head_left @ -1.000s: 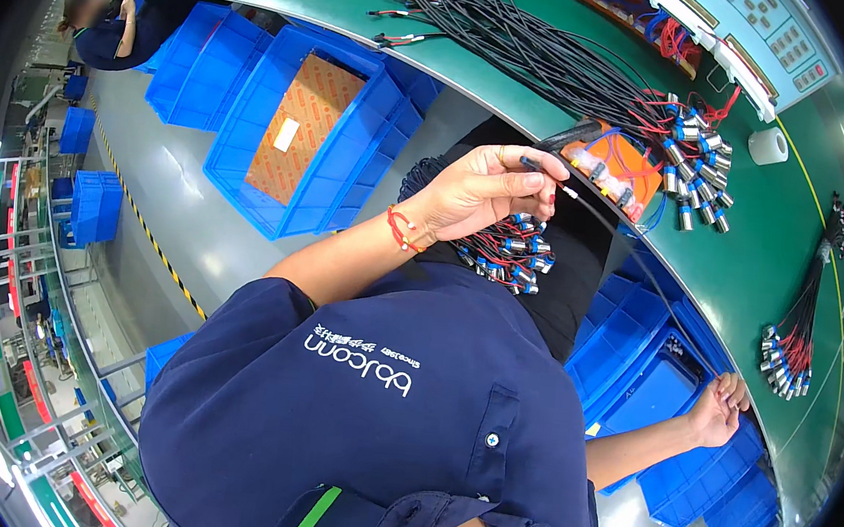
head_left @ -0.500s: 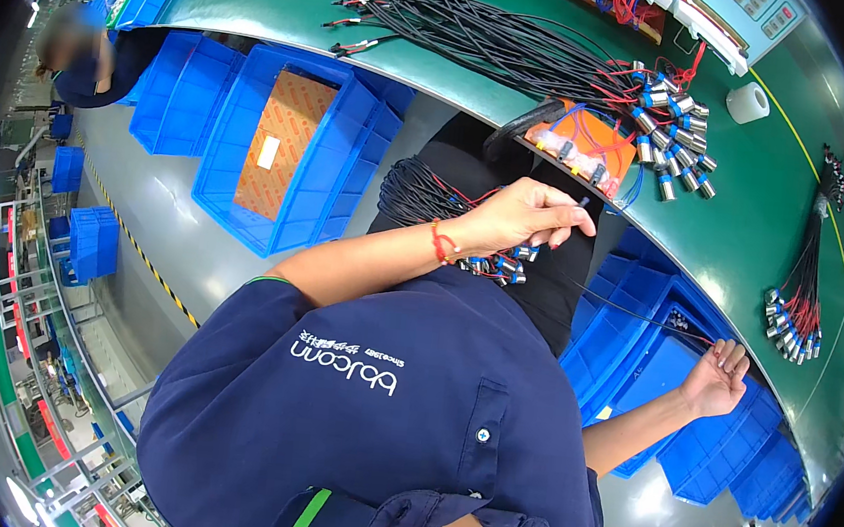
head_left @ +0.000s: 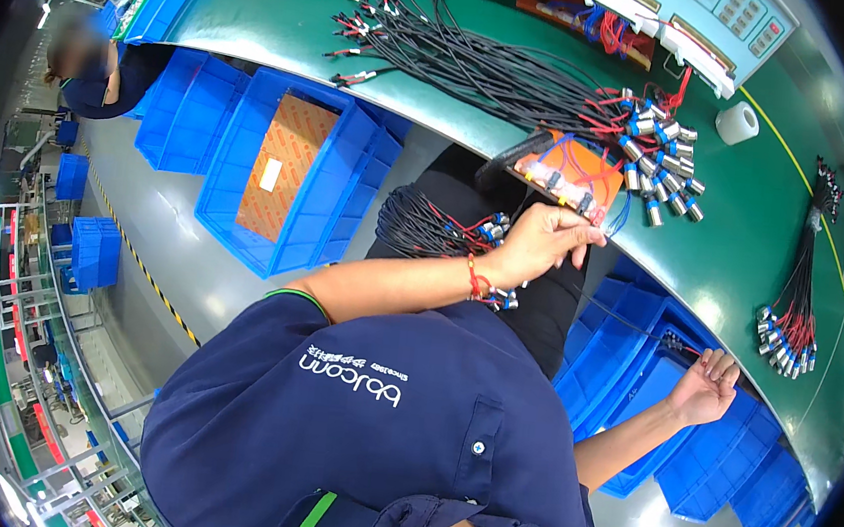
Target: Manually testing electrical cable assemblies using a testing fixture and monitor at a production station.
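My left hand (head_left: 548, 240) is closed in a pinch at the front edge of an orange test block (head_left: 598, 175), where small sockets and red and blue wires sit. A thin black cable (head_left: 628, 322) runs from near it to my right hand (head_left: 704, 389), whose fingers are curled round its far end; the end itself is mostly hidden. On my lap, beside my left wrist, lies a bundle of black cables (head_left: 410, 227) with metal connectors. Another bundle of black cables (head_left: 498, 79) lies on the green bench, its blue-ringed metal connectors (head_left: 666, 174) just right of the block.
A pale blue tester (head_left: 739, 25) stands at the back of the green bench (head_left: 724, 250), near a white roll (head_left: 737, 123). A tied cable bundle (head_left: 799, 287) lies at the right. Blue bins (head_left: 232, 197) stand below the bench. Another person (head_left: 92, 79) is at far left.
My left hand has moved up to the block's front edge with the cable end. My right hand stays low at the right, still closed. The whole view has shifted slightly.
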A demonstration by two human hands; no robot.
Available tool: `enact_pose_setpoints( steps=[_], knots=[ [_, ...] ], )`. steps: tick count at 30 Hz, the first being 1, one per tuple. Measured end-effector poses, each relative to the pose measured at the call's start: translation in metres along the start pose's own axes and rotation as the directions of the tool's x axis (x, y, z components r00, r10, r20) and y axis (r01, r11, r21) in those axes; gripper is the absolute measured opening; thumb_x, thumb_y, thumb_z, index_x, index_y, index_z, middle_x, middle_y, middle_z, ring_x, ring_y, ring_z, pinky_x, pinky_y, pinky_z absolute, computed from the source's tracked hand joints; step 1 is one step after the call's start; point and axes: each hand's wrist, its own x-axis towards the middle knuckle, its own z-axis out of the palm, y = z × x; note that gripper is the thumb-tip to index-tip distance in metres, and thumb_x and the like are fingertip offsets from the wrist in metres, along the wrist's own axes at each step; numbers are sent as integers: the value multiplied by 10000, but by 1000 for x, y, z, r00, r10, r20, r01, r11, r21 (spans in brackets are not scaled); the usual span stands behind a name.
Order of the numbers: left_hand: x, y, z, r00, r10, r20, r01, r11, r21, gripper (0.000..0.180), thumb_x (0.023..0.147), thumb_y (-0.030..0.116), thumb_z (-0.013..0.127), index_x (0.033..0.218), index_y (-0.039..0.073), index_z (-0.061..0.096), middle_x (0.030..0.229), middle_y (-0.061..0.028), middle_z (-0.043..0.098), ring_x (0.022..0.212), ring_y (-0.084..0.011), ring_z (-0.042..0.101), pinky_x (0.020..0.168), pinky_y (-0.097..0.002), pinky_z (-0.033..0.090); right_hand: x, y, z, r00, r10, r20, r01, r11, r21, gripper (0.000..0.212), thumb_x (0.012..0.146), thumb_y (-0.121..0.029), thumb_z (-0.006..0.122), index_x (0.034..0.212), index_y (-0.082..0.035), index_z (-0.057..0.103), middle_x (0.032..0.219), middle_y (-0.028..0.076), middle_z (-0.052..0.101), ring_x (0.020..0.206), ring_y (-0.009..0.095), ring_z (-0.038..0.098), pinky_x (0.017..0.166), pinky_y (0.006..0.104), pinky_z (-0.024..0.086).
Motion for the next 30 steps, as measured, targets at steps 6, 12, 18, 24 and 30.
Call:
enact_pose_setpoints(
  steps=[6,12,18,24,30],
  knots=[
    [2,13,-14,968,-119,219,144,984,-104,347,988,307,556,1051,-10,683,750,-50,670,575,-50,524,548,-184,421,3,7,2,999,15,-30,-13,998,65,228,737,-77,515,656,-115,306,663,25,314,620,144,304,620,309,270],
    [-4,21,-5,973,-105,205,140,977,-161,413,1010,387,491,1074,5,634,715,-61,660,543,-55,511,535,-187,418,5,4,5,1000,-8,-11,8,997,71,217,748,-69,507,666,-109,311,666,26,314,615,138,299,608,298,273],
    [-5,20,1,991,-57,119,72,989,-127,347,1027,280,466,891,19,650,571,1,547,510,-41,469,514,-205,367,7,-1,18,999,-18,27,18,1000,24,212,760,-65,502,679,-106,311,675,24,309,624,136,293,612,302,273],
    [-40,45,-16,921,-136,366,155,988,-24,368,1013,310,496,860,11,645,555,4,535,501,-51,489,519,-216,383,15,-3,60,989,-63,136,73,995,-69,216,782,-89,536,706,-100,334,680,17,305,641,129,288,633,293,267],
    [-62,113,-97,951,288,-109,-293,956,-29,328,1005,293,504,923,15,659,636,-19,621,548,-73,585,517,-203,440,40,41,140,965,51,259,-66,997,49,217,776,-110,561,726,-116,351,663,9,295,654,128,280,650,301,259]
  ],
)
